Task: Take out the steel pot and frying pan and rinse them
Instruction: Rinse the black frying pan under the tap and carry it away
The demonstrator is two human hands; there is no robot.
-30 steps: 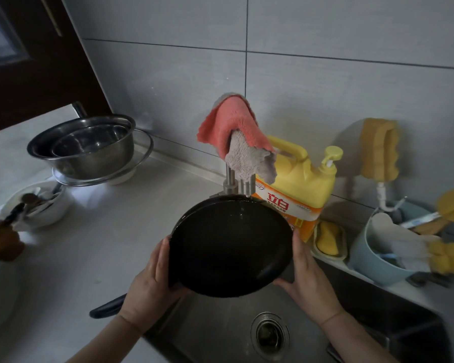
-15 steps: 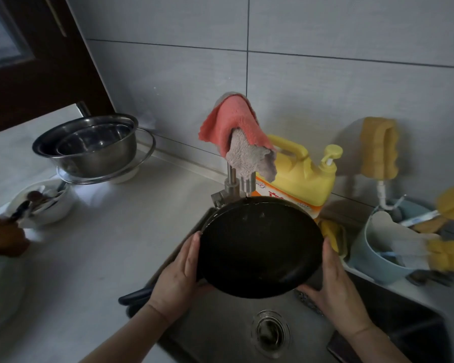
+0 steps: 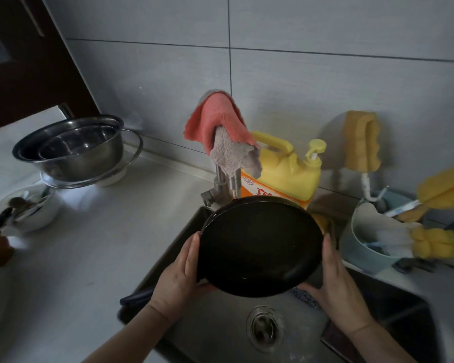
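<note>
A black frying pan (image 3: 260,244) is held over the steel sink (image 3: 220,323), tilted toward me, just below the tap (image 3: 224,184). My left hand (image 3: 180,279) grips its left rim and my right hand (image 3: 336,281) grips its right rim. The pan's dark handle (image 3: 135,297) points left past my left wrist. A steel pot (image 3: 71,148) stands on the counter at the far left, on top of a lid and a white dish.
A pink and grey cloth (image 3: 220,132) hangs over the tap. A yellow detergent jug (image 3: 286,169) stands behind the pan. A blue tub (image 3: 367,244) with brushes and sponges sits at the right. A white bowl (image 3: 29,210) with utensils is at the left.
The pan has moved to the right with both hands, from over the counter's edge to above the sink, under the tap. The pot has not moved.
</note>
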